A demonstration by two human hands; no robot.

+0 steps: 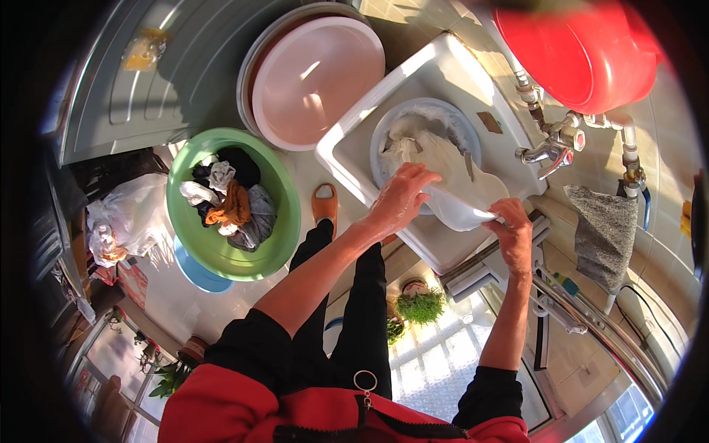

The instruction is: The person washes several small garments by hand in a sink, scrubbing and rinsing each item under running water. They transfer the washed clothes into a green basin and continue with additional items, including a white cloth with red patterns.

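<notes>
My left hand (401, 196) grips the near part of a white garment (452, 171) that hangs out of a pale blue basin (459, 127) of soapy water. My right hand (513, 235) holds the garment's lower edge at the sink's front rim. The basin stands inside a white square sink (353, 145). Both forearms are bare, with black sleeves pushed up over a red top.
A green basin (283, 221) with several crumpled clothes stands on the floor at left, over a blue one (193, 272). A pink basin (317, 81) lies behind it. A red tub (583, 52), metal taps (550, 151) and a grey cloth (605, 229) are at right.
</notes>
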